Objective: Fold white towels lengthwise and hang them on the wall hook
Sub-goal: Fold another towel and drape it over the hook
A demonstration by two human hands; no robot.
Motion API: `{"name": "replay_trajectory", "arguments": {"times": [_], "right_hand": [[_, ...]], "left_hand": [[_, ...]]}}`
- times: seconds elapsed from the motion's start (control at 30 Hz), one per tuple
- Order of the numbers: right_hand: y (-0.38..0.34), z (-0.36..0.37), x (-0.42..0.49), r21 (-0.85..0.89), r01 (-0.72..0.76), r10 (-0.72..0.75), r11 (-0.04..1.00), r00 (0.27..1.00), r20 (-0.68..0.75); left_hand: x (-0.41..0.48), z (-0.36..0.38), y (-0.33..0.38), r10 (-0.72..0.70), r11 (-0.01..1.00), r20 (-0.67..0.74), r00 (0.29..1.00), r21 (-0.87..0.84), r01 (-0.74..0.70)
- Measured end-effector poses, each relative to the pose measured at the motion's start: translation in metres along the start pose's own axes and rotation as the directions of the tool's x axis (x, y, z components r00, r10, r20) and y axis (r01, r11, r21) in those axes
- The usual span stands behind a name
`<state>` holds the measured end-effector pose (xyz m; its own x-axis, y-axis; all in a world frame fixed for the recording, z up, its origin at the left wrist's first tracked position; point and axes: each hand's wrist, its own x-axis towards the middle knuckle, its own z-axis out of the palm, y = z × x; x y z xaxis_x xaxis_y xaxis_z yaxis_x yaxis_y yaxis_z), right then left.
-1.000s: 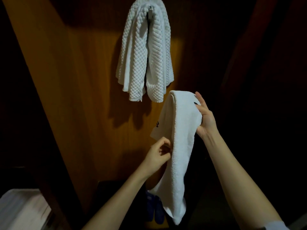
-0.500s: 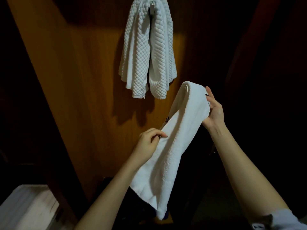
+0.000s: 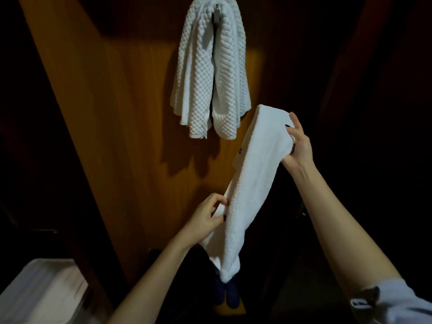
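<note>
Mid-fold, my right hand [image 3: 298, 146] pinched the top of the plain towel [image 3: 254, 183] at centre right, my left hand [image 3: 205, 216] gripped its edge lower down; next, I judged, came draping it over the hook [image 3: 217, 11].

hanging towel [image 3: 211, 73]: waffle-textured cloth | held towel [image 3: 254, 181]: fine terry cloth | wall panel [image 3: 131, 127]: smooth wood | hook [image 3: 217, 11]: metal

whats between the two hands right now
Head view: only the smooth towel runs between them, from the left hand up to the right hand.
</note>
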<state>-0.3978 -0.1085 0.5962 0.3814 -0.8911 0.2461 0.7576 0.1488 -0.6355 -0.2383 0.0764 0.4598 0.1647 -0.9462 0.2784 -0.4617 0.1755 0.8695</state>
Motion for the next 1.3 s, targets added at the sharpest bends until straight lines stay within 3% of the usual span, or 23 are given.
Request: {"name": "replay_trajectory", "arguments": {"times": [0.1,0.2,0.33,0.47,0.53,0.67,0.77,0.83,0.97,1.17,1.3], "right_hand": [[-0.003,-0.001,-0.001,-0.038,0.007,-0.008,0.999,1.0,-0.019],[-0.004,-0.002,-0.005,-0.205,0.011,-0.021,0.979,0.999,-0.048],[-0.003,-0.011,-0.008,-0.288,0.019,-0.049,0.958,0.994,-0.096],[0.001,-0.009,-0.008,-0.25,0.016,-0.049,0.968,0.991,-0.127],[0.001,-0.005,-0.006,-0.262,0.028,-0.07,0.965,0.986,-0.152],[-0.003,0.0,-0.006,-0.292,0.054,-0.111,0.955,0.977,-0.183],[0.0,0.003,-0.007,-0.349,0.055,-0.123,0.936,0.977,-0.176],[0.004,0.004,-0.008,-0.359,0.052,-0.121,0.932,0.977,-0.173],[0.011,0.017,-0.012,-0.39,0.057,-0.132,0.919,0.977,-0.168],[0.016,0.04,-0.019,-0.333,0.065,-0.113,0.941,0.986,-0.126],[0.018,0.064,-0.015,-0.365,0.157,-0.182,0.917,0.983,-0.035]], "left_hand": [[-0.002,-0.007,0.0,0.0,0.998,-0.014,1.0,-0.056,-0.001],[-0.01,-0.029,-0.004,0.016,0.998,-0.048,0.999,-0.055,-0.019],[-0.027,-0.063,-0.015,-0.08,0.994,-0.007,0.997,-0.071,0.079],[-0.035,-0.064,-0.024,-0.246,0.965,0.227,0.942,-0.038,0.261],[-0.035,-0.06,-0.029,-0.197,0.975,0.278,0.94,-0.043,0.217],[-0.034,-0.058,-0.045,-0.101,0.995,0.136,0.986,0.013,0.1],[-0.035,-0.056,-0.06,-0.137,0.99,-0.14,0.981,-0.032,0.134],[-0.03,-0.054,-0.068,-0.18,0.982,-0.241,0.954,0.006,0.187],[-0.02,-0.046,-0.085,-0.294,0.879,-0.025,0.956,0.385,0.28],[-0.014,-0.03,-0.091,-0.341,0.868,-0.175,0.924,0.319,0.381],[-0.012,-0.007,-0.081,-0.488,0.828,-0.203,0.849,0.2,0.524]]}}
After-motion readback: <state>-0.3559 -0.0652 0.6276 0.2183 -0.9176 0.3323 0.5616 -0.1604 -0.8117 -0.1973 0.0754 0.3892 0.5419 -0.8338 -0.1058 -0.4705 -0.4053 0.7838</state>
